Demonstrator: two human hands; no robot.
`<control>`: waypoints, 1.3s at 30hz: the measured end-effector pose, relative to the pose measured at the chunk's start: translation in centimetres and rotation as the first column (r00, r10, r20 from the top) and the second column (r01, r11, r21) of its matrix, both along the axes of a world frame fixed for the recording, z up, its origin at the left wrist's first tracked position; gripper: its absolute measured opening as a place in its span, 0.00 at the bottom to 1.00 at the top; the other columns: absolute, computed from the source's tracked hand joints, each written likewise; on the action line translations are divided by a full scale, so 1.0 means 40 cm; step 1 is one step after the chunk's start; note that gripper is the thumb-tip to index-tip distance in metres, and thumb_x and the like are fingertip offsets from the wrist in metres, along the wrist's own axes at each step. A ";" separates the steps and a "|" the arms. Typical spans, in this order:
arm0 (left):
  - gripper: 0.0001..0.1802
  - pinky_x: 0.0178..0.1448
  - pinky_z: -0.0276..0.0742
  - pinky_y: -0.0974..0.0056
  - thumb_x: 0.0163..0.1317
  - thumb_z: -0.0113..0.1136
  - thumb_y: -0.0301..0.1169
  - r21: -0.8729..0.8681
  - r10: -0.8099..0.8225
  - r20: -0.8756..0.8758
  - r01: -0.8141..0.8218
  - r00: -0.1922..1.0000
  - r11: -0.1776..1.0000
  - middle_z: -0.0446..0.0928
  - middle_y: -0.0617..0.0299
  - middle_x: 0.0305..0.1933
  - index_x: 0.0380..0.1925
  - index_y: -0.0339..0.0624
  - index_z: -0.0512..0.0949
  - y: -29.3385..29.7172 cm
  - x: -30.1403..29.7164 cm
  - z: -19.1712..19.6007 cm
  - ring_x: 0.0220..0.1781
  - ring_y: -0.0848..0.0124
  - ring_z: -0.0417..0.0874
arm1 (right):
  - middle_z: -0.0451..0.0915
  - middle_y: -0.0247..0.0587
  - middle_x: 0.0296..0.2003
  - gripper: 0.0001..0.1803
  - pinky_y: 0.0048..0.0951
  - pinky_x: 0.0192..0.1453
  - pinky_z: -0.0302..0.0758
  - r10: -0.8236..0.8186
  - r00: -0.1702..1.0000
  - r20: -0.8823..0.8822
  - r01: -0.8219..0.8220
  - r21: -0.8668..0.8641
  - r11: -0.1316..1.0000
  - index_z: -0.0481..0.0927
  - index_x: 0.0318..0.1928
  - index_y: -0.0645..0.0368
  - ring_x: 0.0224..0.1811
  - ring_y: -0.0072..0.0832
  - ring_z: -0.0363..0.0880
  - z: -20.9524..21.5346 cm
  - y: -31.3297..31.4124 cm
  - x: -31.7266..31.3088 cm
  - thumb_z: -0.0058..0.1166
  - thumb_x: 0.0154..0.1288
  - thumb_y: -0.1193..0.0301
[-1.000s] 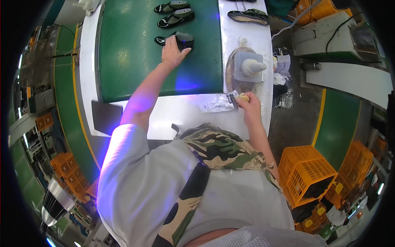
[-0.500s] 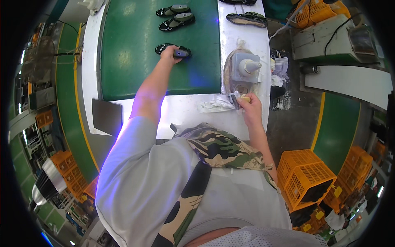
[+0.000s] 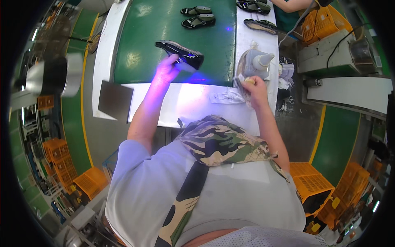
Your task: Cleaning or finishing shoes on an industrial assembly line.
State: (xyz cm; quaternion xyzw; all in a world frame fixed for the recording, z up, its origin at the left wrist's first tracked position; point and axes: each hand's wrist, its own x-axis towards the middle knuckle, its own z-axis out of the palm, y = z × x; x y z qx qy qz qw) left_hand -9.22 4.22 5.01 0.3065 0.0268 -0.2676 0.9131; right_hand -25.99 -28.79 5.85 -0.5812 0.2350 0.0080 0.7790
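Observation:
Held up over the near part of the green belt (image 3: 140, 45), a glossy black shoe (image 3: 190, 57) is tilted with its sole side partly showing. My left hand (image 3: 168, 70) is closed around its lower side, under bluish light. My right hand (image 3: 256, 89) pinches a small tool with a pale yellow handle (image 3: 249, 82) and a dark end, perhaps a brush; its kind is not clear. Beside that hand stands a translucent container with a white cone-shaped nozzle (image 3: 263, 61). A crumpled white cloth (image 3: 227, 96) lies on the white table edge, left of my right hand.
Two black shoes (image 3: 198, 21) sit farther up the belt. More shoes (image 3: 260, 26) lie on the white ledge at right, near another person's arm (image 3: 293, 5). A dark flat panel (image 3: 115, 101) juts at the table's left corner. Orange crates (image 3: 310, 181) stand at lower right.
My left hand has lifted the shoe off the belt and turned it, bringing it nearer. My right hand has risen slightly with the small tool. The whole view has shifted, and another person's arm now shows.

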 end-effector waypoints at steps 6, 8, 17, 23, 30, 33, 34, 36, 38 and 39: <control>0.37 0.55 0.81 0.59 0.34 0.80 0.23 0.565 -0.091 0.680 -0.441 0.728 0.697 0.80 0.58 0.47 0.48 0.36 0.73 0.005 -0.190 0.186 0.48 0.63 0.83 | 0.76 0.30 0.27 0.12 0.22 0.30 0.70 0.156 0.978 0.138 -0.130 -0.181 0.975 0.76 0.30 0.59 0.27 0.18 0.72 0.050 0.051 0.155 0.70 0.51 0.75; 0.35 0.55 0.81 0.60 0.37 0.79 0.24 0.570 -0.384 0.814 -0.726 0.435 0.386 0.80 0.54 0.47 0.48 0.37 0.73 0.038 -0.224 0.225 0.48 0.62 0.83 | 0.76 0.31 0.27 0.12 0.22 0.30 0.70 0.185 0.965 0.185 -0.156 -0.161 0.975 0.76 0.30 0.59 0.27 0.18 0.72 0.076 0.106 0.202 0.70 0.50 0.75; 0.31 0.54 0.81 0.59 0.43 0.76 0.25 0.285 -0.488 0.869 -0.887 0.080 0.362 0.79 0.47 0.49 0.49 0.37 0.72 0.144 -0.339 0.358 0.50 0.54 0.83 | 0.74 0.31 0.26 0.12 0.24 0.34 0.71 0.466 0.740 0.485 -0.523 -0.021 0.852 0.73 0.34 0.61 0.27 0.21 0.73 0.271 0.385 0.237 0.66 0.53 0.81; 0.30 0.53 0.81 0.58 0.45 0.75 0.25 0.269 -0.529 0.845 -0.919 0.081 0.289 0.79 0.46 0.50 0.50 0.38 0.72 0.168 -0.385 0.370 0.49 0.52 0.84 | 0.74 0.33 0.25 0.11 0.26 0.34 0.72 0.533 0.688 0.492 -0.619 0.014 0.786 0.73 0.33 0.62 0.27 0.23 0.74 0.283 0.441 0.204 0.64 0.54 0.81; 0.31 0.47 0.81 0.58 0.44 0.74 0.25 0.330 -0.556 0.809 -0.930 0.191 0.160 0.79 0.48 0.47 0.50 0.39 0.71 0.147 -0.410 0.367 0.45 0.51 0.84 | 0.75 0.35 0.27 0.10 0.27 0.36 0.72 0.575 0.675 0.462 -0.692 0.127 0.711 0.74 0.33 0.60 0.29 0.23 0.75 0.317 0.430 0.154 0.63 0.54 0.81; 0.32 0.46 0.81 0.58 0.42 0.74 0.25 0.426 -0.567 0.769 -0.898 0.294 0.113 0.78 0.49 0.45 0.50 0.39 0.70 0.124 -0.415 0.365 0.43 0.51 0.83 | 0.75 0.32 0.27 0.10 0.25 0.35 0.73 0.563 0.653 0.507 -0.676 0.054 0.735 0.76 0.31 0.62 0.29 0.20 0.74 0.342 0.405 0.149 0.66 0.51 0.80; 0.32 0.46 0.81 0.58 0.42 0.73 0.25 0.458 -0.593 0.738 -0.884 0.323 0.089 0.78 0.49 0.44 0.50 0.40 0.70 0.119 -0.414 0.369 0.42 0.50 0.82 | 0.75 0.32 0.27 0.10 0.24 0.34 0.72 0.561 0.637 0.529 -0.668 0.014 0.744 0.76 0.31 0.62 0.29 0.20 0.74 0.354 0.395 0.146 0.66 0.51 0.80; 0.32 0.47 0.81 0.57 0.41 0.73 0.26 0.516 -0.599 0.702 -0.855 0.385 0.055 0.78 0.48 0.44 0.50 0.40 0.71 0.113 -0.412 0.358 0.42 0.50 0.82 | 0.75 0.32 0.27 0.10 0.24 0.33 0.72 0.562 0.617 0.551 -0.658 -0.031 0.752 0.76 0.31 0.62 0.29 0.20 0.74 0.383 0.378 0.139 0.66 0.51 0.80; 0.33 0.47 0.81 0.57 0.40 0.74 0.26 0.570 -0.605 0.661 -0.821 0.444 0.020 0.78 0.48 0.44 0.50 0.40 0.71 0.102 -0.413 0.359 0.43 0.49 0.82 | 0.75 0.31 0.28 0.11 0.23 0.36 0.71 0.607 0.575 0.548 -0.657 -0.133 0.743 0.73 0.31 0.58 0.29 0.19 0.73 0.400 0.363 0.134 0.64 0.53 0.80; 0.34 0.48 0.80 0.56 0.38 0.75 0.28 0.627 -0.626 0.612 -0.779 0.483 0.013 0.79 0.48 0.44 0.49 0.40 0.71 0.095 -0.415 0.366 0.43 0.49 0.82 | 0.75 0.31 0.28 0.11 0.23 0.36 0.71 0.606 0.576 0.549 -0.654 -0.135 0.744 0.73 0.31 0.58 0.29 0.19 0.73 0.400 0.355 0.137 0.64 0.53 0.80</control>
